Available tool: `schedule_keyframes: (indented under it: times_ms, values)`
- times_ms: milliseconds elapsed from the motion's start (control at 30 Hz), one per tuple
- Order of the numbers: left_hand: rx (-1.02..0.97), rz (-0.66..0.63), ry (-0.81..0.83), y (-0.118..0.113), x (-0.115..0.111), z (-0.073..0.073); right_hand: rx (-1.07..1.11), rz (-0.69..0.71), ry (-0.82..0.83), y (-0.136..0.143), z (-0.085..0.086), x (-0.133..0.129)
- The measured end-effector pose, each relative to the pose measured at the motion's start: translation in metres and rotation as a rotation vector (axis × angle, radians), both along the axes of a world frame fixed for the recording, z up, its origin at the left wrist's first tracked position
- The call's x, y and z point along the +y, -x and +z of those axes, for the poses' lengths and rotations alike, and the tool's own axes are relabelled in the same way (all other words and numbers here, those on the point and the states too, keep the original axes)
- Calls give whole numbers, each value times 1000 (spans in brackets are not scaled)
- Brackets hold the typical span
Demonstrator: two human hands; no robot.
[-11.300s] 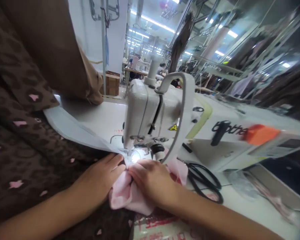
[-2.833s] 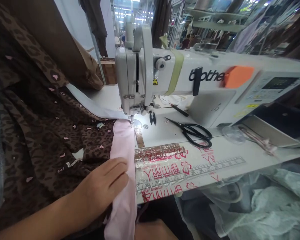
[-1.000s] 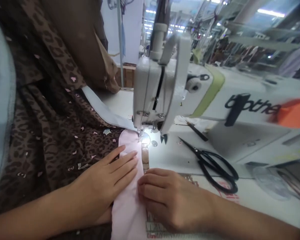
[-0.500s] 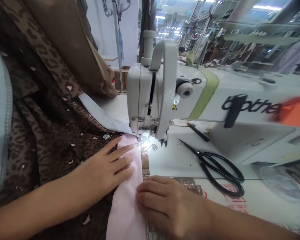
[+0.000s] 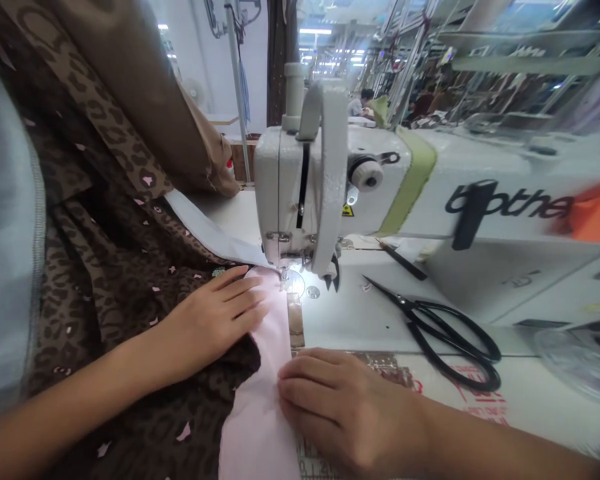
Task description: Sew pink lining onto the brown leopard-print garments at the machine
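Observation:
A pale pink fabric strip (image 5: 267, 373) runs from the table's near edge up to the needle of a white sewing machine (image 5: 330, 187). My left hand (image 5: 215, 320) lies flat, fingers spread, pressing the pink strip and the brown leopard-print fabric (image 5: 105, 280) just left of the presser foot. My right hand (image 5: 340, 407) rests curled against the strip's right edge nearer to me, fingertips pressing it to the table. The machine's lamp lights the needle plate.
Black scissors (image 5: 445, 333) lie on the white table (image 5: 360, 320) right of the needle. A black pen-like tool (image 5: 403, 261) sits under the machine arm. A pale grey band (image 5: 210, 233) trails left behind the needle. Brown fabric is heaped high at the left. A clear plastic lid is at far right.
Over the last second my left hand slid forward toward the needle along the pink strip. My right hand stayed on the strip's right edge. The view shifted slightly.

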State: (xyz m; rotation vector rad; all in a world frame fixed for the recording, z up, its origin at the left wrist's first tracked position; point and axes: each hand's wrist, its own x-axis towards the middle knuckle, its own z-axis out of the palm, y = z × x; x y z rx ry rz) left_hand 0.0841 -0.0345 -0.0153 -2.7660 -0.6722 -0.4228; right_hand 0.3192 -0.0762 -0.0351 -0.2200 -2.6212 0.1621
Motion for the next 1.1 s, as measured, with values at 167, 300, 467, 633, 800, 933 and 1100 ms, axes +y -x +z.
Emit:
schedule_keyframes:
  times_ms: [167,300,467,633,800,933,1100]
  values:
    - [-128,-152,54,-8,10,-10,6,-11,-43,-1,0,-1]
    - [-216,-257,51,-7,14,-15,4,-16,-104,-2,-1,0]
    - [-236,-256,78,-6,14,-15,-1,-34,-118,-3,-1,2]
    - [-244,-232,64,-9,10,-17,-6,-35,-95,-1,-1,2]
    - [-237,-116,164,-13,5,-22,-7,-22,-79,-1,-2,1]
    - [-182,-43,233,-11,-3,-23,-17,-29,-44,-1,-1,1]
    - [-205,-3,285,-9,-2,-23,-38,-84,56,1,-2,2]
